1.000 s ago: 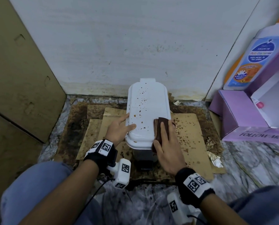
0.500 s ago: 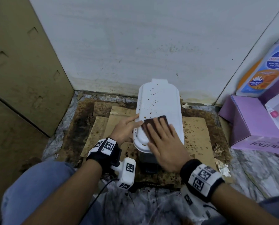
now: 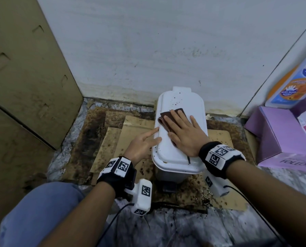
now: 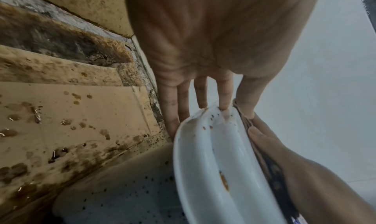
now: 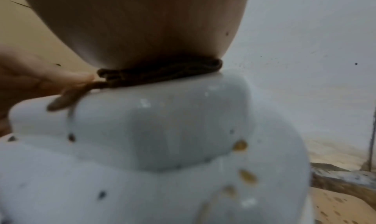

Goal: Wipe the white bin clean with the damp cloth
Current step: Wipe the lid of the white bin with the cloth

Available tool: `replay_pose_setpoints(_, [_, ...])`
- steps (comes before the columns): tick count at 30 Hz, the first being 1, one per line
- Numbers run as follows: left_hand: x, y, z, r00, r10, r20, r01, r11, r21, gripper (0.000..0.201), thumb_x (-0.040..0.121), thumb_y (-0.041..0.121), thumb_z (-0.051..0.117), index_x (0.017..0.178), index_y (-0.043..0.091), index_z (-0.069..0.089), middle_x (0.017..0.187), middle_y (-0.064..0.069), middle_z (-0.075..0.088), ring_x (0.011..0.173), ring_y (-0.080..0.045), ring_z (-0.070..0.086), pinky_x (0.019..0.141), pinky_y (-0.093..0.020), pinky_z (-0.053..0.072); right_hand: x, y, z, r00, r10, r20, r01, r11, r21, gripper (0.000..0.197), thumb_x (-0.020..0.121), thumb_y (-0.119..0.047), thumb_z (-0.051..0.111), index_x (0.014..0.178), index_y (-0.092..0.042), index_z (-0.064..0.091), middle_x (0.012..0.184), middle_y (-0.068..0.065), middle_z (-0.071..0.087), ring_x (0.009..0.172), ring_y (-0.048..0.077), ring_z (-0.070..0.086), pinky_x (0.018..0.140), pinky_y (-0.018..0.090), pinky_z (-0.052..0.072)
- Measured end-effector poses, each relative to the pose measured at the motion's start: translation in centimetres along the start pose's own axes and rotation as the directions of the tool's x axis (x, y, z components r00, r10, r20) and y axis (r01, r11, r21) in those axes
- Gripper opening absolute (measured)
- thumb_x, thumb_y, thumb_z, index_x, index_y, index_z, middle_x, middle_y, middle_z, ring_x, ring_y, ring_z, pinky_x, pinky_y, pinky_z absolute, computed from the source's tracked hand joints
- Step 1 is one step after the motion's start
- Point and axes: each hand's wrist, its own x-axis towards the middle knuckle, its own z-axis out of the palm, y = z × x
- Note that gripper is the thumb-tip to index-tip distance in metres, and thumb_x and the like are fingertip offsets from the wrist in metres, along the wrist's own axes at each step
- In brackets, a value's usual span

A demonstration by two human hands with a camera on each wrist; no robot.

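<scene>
1. White bin [image 3: 177, 154] stood on stained cardboard [image 3: 136, 129] on the floor, against the wall [image 3: 148, 41]; lid shut, brown spots on the far part of the lid.
2. Right hand [image 3: 183, 134] lay flat, fingers straight, pressing the folded brown damp cloth [image 3: 166, 116] onto mid-lid; not gripping it.
3. Left hand [image 3: 142, 145] open, fingers extended, fingertips touching the lid's left edge, bracing; held nothing.
4. Judged step: wiping the lid top, near half looked cleaner, far spots not yet reached.
5. To do it well: keep the palm flat and pressure even, push the cloth towards the wall over the remaining spots, overlap passes, keep the left hand steadying so the bin does not slide.
6. Drips on the front rim and bin body probably need a pass too.
</scene>
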Motion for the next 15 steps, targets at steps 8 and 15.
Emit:
replay_pose_setpoints(8, [0.2,-0.1,0.2,1.0,0.005,-0.011,-0.005,0.998,-0.055,0.047,0.087,0.02,0.072,0.132,0.029,0.061,0.12,0.006,0.068,0.1,-0.012,0.07,0.083,-0.036,0.058,-6.0,-1.6,1.1,0.994,-0.108,-0.006,0.108,0.994,0.015,0.061,0.094,-0.051,0.0,0.15,-0.031,-0.011,0.157,-0.005,-0.021,0.143,0.014,-0.025,0.118,0.041,-0.011])
replay_pose_setpoints(15, [1.2,0.9,0.0,1.0,0.009,-0.018,-0.01,0.999,-0.053,0.054,0.087,0.024,0.072,0.138,0.03,0.054,0.131,0.01,0.059,0.097,0.002,0.062,0.065,-0.016,0.053,-2.3,0.6,-0.1,0.996,-0.09,0.025,0.09,0.996,-0.02,0.064,0.09,-0.057,-0.004,0.15,-0.034,-0.011,0.158,-0.007,-0.018,0.144,0.013,-0.021,0.119,0.047,-0.005])
